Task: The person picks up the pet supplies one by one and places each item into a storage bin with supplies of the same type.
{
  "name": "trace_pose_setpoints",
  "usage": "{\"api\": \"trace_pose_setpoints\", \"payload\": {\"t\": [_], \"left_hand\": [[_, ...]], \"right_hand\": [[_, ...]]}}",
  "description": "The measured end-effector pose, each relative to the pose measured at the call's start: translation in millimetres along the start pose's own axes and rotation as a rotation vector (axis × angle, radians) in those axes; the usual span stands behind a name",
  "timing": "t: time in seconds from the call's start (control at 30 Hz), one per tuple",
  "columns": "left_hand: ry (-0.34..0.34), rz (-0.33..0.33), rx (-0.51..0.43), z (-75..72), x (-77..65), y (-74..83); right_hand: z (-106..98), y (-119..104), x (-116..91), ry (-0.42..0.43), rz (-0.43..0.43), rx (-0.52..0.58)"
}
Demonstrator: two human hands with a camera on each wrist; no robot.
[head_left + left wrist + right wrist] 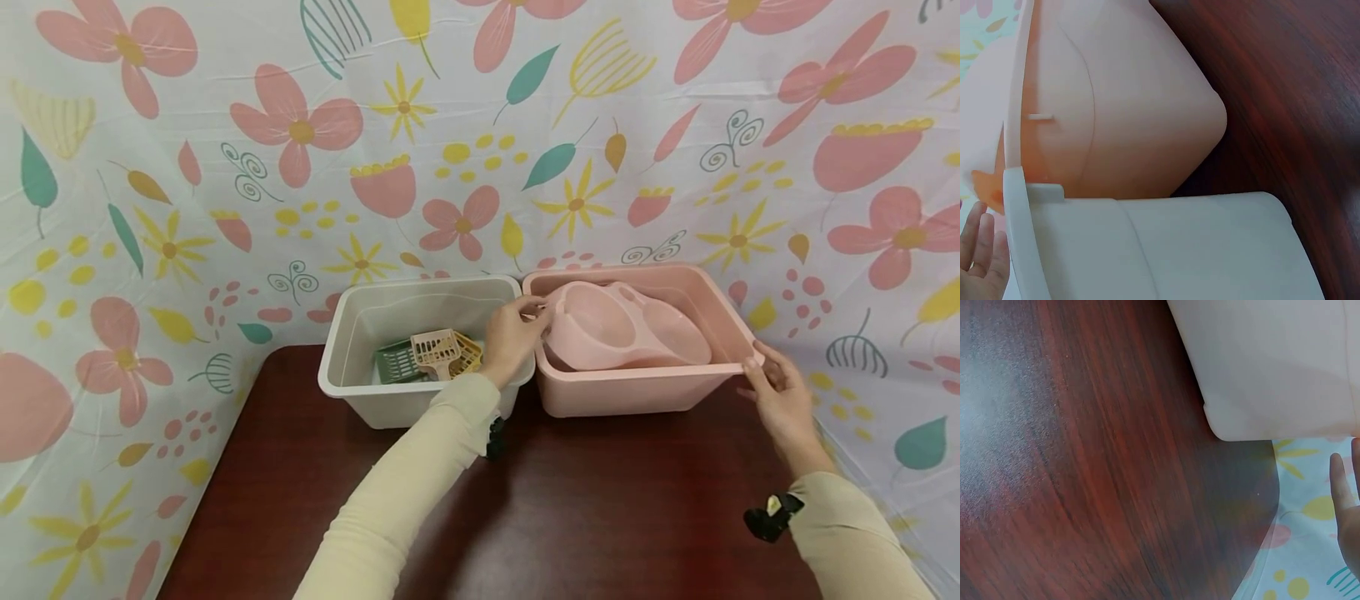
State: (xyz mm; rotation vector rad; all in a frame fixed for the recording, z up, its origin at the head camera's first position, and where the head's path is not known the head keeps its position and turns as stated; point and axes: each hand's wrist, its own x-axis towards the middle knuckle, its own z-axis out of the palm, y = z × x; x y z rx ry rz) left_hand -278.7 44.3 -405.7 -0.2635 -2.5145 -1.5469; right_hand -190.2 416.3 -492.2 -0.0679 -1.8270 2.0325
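Observation:
A pink double bowl (pixel 600 321) lies tilted inside the pink tub (pixel 622 392). My left hand (pixel 516 337) reaches over the grey tub (pixel 360 390) to the bowl's left end, by the pink tub's left rim. Thumb and index finger pinch the bowl's edge there, while the other fingers (pixel 985 247) extend loosely beside the tub rims in the left wrist view. At the pink tub's front right corner, my right hand (pixel 783 400) grips the rim, thumb on top and fingers around the outside. Only part of that hand (pixel 1347 519) appears in the right wrist view.
Inside the grey tub lie a green slotted scoop (pixel 397 364), a beige one (pixel 437 350) and a yellow one (pixel 468 357). Both tubs stand side by side on a dark red-brown table (pixel 600 500), against a flowered cloth (pixel 465 167) behind.

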Motion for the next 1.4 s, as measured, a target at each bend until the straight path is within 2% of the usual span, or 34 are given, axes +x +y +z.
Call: {"api": "trace_pose_setpoints", "payload": {"t": [0.27,0.43,0.57,0.67,0.8,0.97,1.1,1.23,1.4], "left_hand": [[-0.014,0.033,0.013,-16.4,-8.5,-3.4],[-0.02,0.068,0.004,-29.7,-15.4,-9.7],[-0.036,0.118,0.009,-40.4,-22.3,-15.0],[-0.047,0.15,0.01,-48.2,-28.6,-18.2],[-0.054,0.154,-0.021,-59.0,-39.9,-22.8],[-0.053,0.159,-0.043,-71.8,-55.2,-28.8],[-0.046,0.188,-0.012,-82.3,-68.8,-34.2],[-0.024,0.274,0.054,-94.4,-82.6,-41.7],[-0.03,0.359,0.189,-110.7,-99.2,-51.4]], "right_hand": [[-1,2,1,-0.067,-0.034,-0.082],[4,1,1,-0.058,-0.047,-0.087],[13,-2,-1,0.014,-0.025,-0.123],[21,-6,-1,0.122,0.024,-0.16],[32,-9,-5,0.265,0.106,-0.157],[36,-13,-14,0.32,0.149,-0.155],[35,-18,-23,0.33,0.152,-0.161],[35,-24,-33,0.315,0.142,-0.16],[37,-30,-43,0.266,0.104,-0.227]]}}
